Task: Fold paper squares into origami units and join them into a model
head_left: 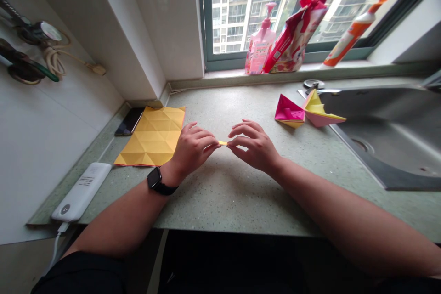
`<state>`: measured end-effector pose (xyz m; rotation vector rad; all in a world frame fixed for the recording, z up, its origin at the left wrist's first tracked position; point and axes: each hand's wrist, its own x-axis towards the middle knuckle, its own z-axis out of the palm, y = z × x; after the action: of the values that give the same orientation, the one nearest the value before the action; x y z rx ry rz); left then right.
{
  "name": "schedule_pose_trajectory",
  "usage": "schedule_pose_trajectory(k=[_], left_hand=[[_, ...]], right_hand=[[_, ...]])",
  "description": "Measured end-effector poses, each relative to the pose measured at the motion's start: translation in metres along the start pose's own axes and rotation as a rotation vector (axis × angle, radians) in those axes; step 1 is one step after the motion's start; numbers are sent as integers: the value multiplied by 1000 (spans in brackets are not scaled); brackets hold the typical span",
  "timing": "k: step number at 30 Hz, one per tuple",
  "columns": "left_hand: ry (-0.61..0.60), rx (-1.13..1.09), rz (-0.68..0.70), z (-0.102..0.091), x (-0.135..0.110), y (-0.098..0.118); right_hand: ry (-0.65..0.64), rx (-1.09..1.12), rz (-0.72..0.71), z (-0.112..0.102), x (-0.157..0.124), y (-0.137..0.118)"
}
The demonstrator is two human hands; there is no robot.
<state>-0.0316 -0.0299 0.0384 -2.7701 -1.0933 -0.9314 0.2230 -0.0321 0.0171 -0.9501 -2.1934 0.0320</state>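
Between my two hands, over the middle of the counter, is a small yellow piece of folded paper (223,143). My left hand (195,146), with a black watch on its wrist, pinches one end between thumb and fingers. The other end sits in the pinch of my right hand (253,144), whose upper fingers are curved and raised. Most of the piece is hidden by the fingertips. Beside my left hand lies a creased yellow-orange sheet of paper (151,135). To the right stand a pink folded paper shape (289,111) and a yellow-and-pink one (320,110).
A phone (129,121) lies partly beside the sheet, and a white power bank (82,191) with a cable is near the left edge. The steel sink (389,138) is at right. A pump bottle (261,46), a red bag (296,36) and an orange-white bottle (351,36) line the windowsill.
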Motion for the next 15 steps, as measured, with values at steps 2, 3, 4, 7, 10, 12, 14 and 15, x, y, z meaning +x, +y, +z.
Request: schedule_pose_trajectory(k=[2,3,4,7,10,12,14,15], left_hand=[[-4,8,-28,-3,2,-6],[-1,13,-36,-4,3,-9],[6,18,-43,-5,4,-12],[41,26,-59,-7,5,-19],[68,14,-78,-8,4,-22],[85,-12,-102,-8,4,-23],[142,-75,-173,-8,4,-26],[185,-132,-228,-7,5,-27]], right_hand=[[-4,-4,25,-2,2,5],[1,-6,32,-3,2,7],[12,-9,36,-4,3,9],[43,-10,48,-6,3,15],[82,5,61,-8,2,17],[137,33,89,-10,2,18],[207,70,164,-12,1,20],[238,93,212,-13,1,22]])
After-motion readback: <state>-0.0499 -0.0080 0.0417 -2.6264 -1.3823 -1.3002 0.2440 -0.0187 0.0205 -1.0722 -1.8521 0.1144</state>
